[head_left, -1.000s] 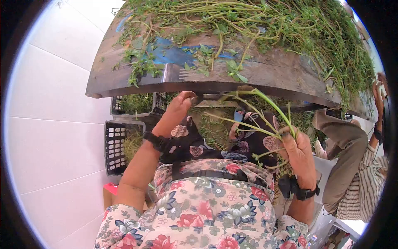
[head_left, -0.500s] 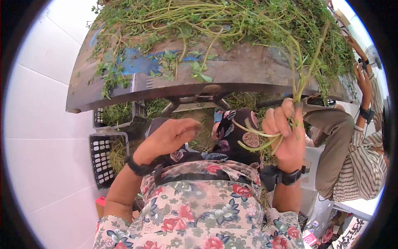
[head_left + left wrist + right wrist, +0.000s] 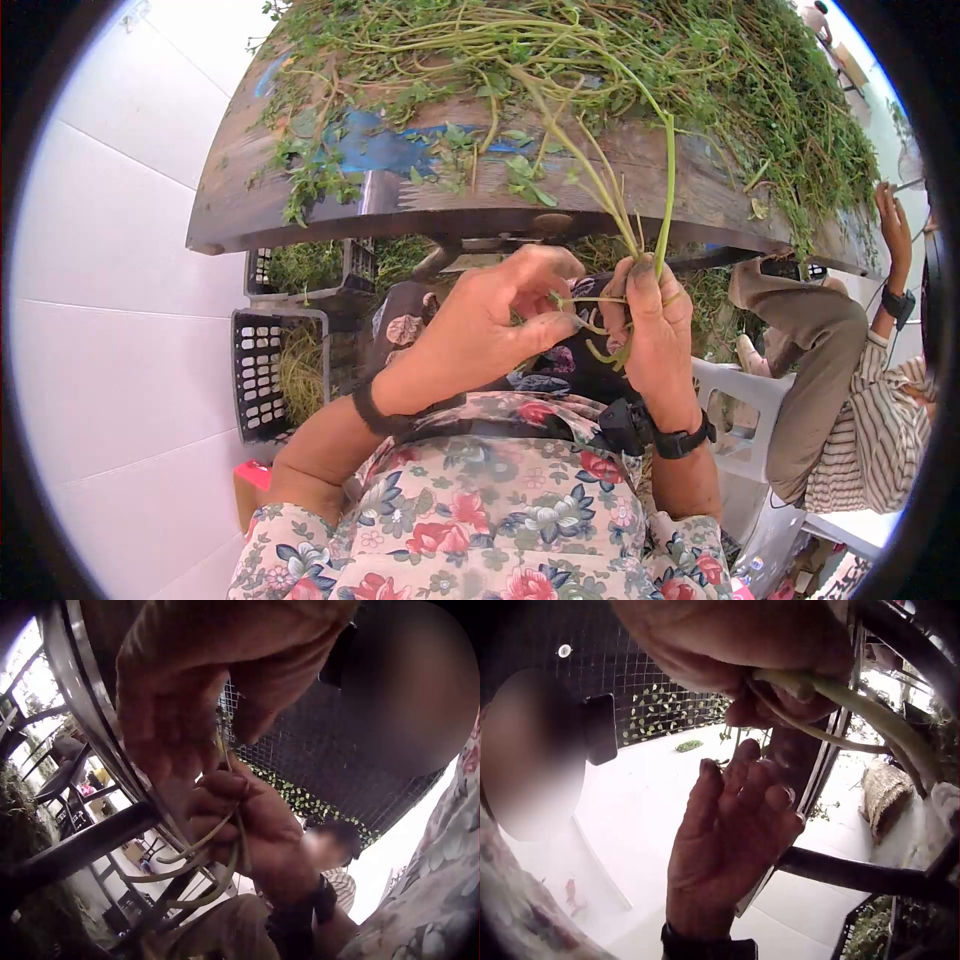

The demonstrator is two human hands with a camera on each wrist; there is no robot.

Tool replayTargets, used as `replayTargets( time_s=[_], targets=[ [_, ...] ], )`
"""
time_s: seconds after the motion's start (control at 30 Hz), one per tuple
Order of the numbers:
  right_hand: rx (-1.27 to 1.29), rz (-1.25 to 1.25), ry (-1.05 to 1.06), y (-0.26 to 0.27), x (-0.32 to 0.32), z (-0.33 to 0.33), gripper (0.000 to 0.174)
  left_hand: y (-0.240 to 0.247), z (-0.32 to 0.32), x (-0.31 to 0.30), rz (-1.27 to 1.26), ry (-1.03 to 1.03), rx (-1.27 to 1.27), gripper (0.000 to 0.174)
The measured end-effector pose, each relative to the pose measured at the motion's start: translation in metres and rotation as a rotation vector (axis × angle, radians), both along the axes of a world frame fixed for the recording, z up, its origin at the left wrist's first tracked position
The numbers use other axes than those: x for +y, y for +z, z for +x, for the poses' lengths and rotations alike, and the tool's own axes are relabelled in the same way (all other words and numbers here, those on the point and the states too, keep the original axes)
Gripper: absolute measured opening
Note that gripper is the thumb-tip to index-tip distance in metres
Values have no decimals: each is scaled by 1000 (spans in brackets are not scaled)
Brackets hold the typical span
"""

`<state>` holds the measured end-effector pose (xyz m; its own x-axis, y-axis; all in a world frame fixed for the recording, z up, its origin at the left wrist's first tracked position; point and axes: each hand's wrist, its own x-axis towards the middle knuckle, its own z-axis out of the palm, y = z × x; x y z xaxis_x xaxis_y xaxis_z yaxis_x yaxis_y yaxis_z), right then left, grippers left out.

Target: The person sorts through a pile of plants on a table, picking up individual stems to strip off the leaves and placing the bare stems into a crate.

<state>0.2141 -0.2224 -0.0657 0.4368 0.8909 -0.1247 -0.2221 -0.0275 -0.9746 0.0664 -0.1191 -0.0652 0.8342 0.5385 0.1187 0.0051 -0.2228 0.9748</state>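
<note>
My right hand (image 3: 655, 330) grips a small bunch of green plant stems (image 3: 667, 190), thumb pressed against them. Long stem ends rise above the fist toward the table edge, while shorter ends (image 3: 184, 851) curve out of its lower side. My left hand (image 3: 490, 320) is close beside it, thumb and fingers apart around the tip of a thin stem (image 3: 590, 299) that sticks out sideways. From the right wrist view, the left fingers (image 3: 754, 784) are slightly bent and a gap shows between thumb and forefinger.
Leafy stems lie heaped over the wooden table (image 3: 420, 210) ahead. Two black crates (image 3: 262, 375) with greens stand at the left by the white wall (image 3: 130, 370). At the right sits another person in a striped top (image 3: 850, 470), near a white plastic stool (image 3: 740, 400).
The left hand has come from the table edge at the left across to the bunch. My right hand, still holding the stems, has turned them upward and moved toward the middle.
</note>
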Motion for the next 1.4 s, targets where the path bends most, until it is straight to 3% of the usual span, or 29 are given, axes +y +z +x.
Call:
replayTargets(
  time_s=[0.13,0.23,0.33,0.43,0.47,0.57,0.6,0.8,0.9,0.93,1.03,1.07,1.17,1.3,1.4],
  targets=[
    [-57,-25,-5,0,1,-3,25,-11,1,4,245,11,-17,23],
    [-279,-172,73,9,0,-3,17,-21,0,5,522,97,79,18],
    [-321,-109,49,15,-6,-12,13,-28,-1,13,303,190,139,15],
    [-295,44,-114,18,-9,-12,15,-39,-12,24,-254,188,124,18],
    [-249,62,-109,14,-11,-5,18,-38,-17,27,-156,77,229,22],
    [-87,143,-169,6,-12,4,24,-57,-24,21,608,64,195,25],
    [-85,230,-65,4,-11,10,28,-58,-26,21,756,101,220,28],
    [410,373,33,3,-2,6,30,-40,-28,29,154,-32,194,31],
    [193,287,-73,-3,9,-13,32,-14,-19,21,-151,-173,118,33],
    [145,314,10,-10,9,-13,33,-18,-12,13,-86,-188,-36,32],
    [-173,242,-74,-4,19,-34,35,-18,-2,1,72,-246,-59,40],
    [-315,253,13,-10,15,-24,33,-21,0,-1,72,-227,-101,47],
    [-114,113,80,-4,12,-29,31,-24,5,-6,-75,-227,-171,53],
    [-202,128,224,-4,10,-27,26,-28,-5,3,-180,-492,-59,45],
    [-126,165,368,-8,13,-26,23,-19,-14,-2,-627,-457,-23,48]
  ],
)
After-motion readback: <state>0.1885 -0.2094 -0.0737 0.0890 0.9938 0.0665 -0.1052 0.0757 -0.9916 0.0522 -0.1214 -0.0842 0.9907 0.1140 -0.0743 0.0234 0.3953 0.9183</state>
